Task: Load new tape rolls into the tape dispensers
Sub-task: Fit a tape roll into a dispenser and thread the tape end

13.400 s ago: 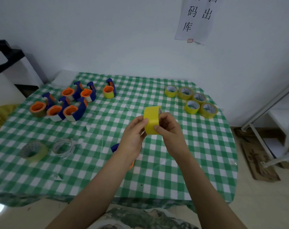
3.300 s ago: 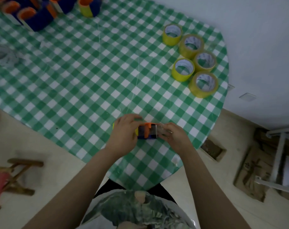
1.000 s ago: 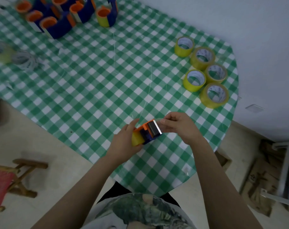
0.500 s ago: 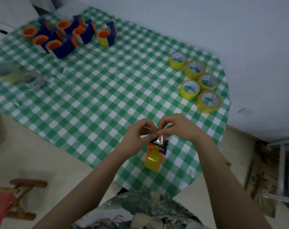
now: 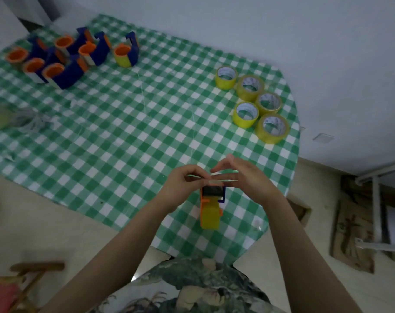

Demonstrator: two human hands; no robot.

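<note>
Dispenser (image 5: 212, 195) with yellow roll (image 5: 210, 216) seated now hangs above the bench (image 5: 124, 132) edge, your left grip (image 5: 183, 186) pinching its top, right grip (image 5: 244, 177) newly opened flat across it: threading looks nearly done.

left hand grip (image 5: 183, 184) pinches dispenser (image 5: 212, 193) top | right hand grip (image 5: 245, 177) fingers straight, touching same top | yellow roll (image 5: 210, 217) sits in dispenser, hanging over desk (image 5: 124, 132) edge | five spare rolls (image 5: 245, 120) far right | other dispensers (image 5: 70, 72) far left
</note>
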